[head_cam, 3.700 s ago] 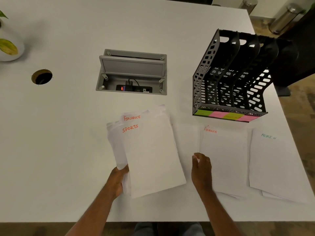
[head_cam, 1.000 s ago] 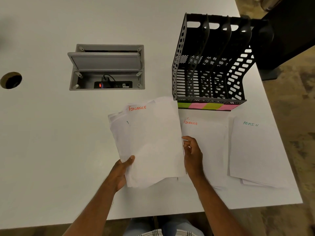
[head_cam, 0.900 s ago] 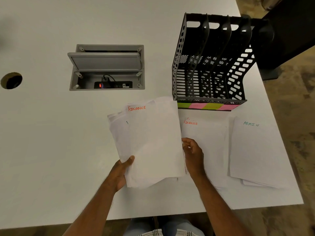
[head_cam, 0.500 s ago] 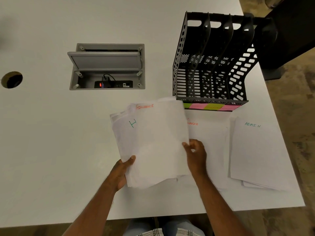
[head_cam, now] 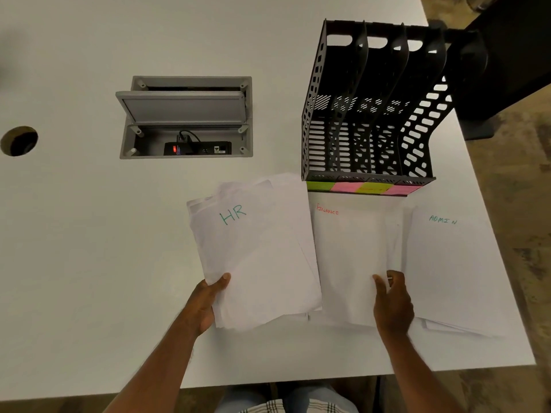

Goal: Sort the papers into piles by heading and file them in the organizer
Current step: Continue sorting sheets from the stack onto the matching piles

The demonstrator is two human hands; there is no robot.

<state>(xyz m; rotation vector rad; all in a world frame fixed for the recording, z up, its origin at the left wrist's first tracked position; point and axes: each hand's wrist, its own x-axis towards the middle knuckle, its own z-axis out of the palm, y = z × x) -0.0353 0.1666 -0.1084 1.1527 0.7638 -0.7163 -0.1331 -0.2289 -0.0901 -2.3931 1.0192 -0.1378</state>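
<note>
My left hand (head_cam: 208, 302) grips the lower left corner of a loose stack of white papers (head_cam: 259, 257); its top sheet is headed HR in green. To the right, a sheet headed FINANCE (head_cam: 348, 257) in orange lies over the Finance pile, and my right hand (head_cam: 392, 302) pinches its lower right edge. Further right lies the ADMIN pile (head_cam: 450, 269). The black mesh organizer (head_cam: 366, 120) stands behind the piles, its slots showing no papers, with green and pink sticky labels (head_cam: 362, 187) along its front.
An open grey cable box (head_cam: 186, 116) with a power strip is sunk into the white table (head_cam: 89, 248). A round cable hole (head_cam: 19, 140) sits at the far left. The table's right edge runs close beside the ADMIN pile. A dark chair (head_cam: 507, 55) stands past the organizer.
My right hand drew the FINANCE sheet off the top of the held stack and carried it right onto the Finance pile. The HR sheet now tops the stack in my left hand.
</note>
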